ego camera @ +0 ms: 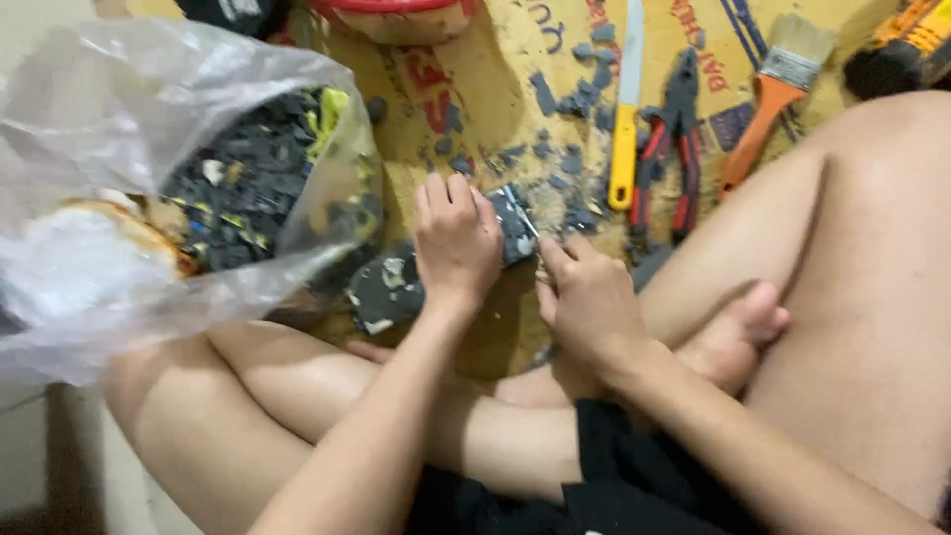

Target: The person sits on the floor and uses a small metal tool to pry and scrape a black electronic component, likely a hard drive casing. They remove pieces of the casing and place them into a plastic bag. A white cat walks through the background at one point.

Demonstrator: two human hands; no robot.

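The dark grey slab piece (pixel 515 223) sits on the yellow printed mat (pixel 495 89), just ahead of my crossed legs, and I judge the step in hand to be breaking or prying bits off it. My left hand (pixel 456 243) lies over its left part, fingers curled down and pressing it flat. My right hand (pixel 589 297) is closed in a pinch at its near right edge, on what looks like a small tool or chip; I cannot tell which. The next move, I judge, calls for a steady hold from the left while the right works the edge. A larger dark chunk (pixel 386 289) lies just left of my left wrist. Grey fragments (pixel 575 159) scatter beyond, then a yellow-handled knife (pixel 624 129), 1 pair of red-and-black pliers (pixel 674 149) and an orange-handled paintbrush (pixel 773 94). A clear plastic bag (pixel 149 168) of dark scraps sits at left.
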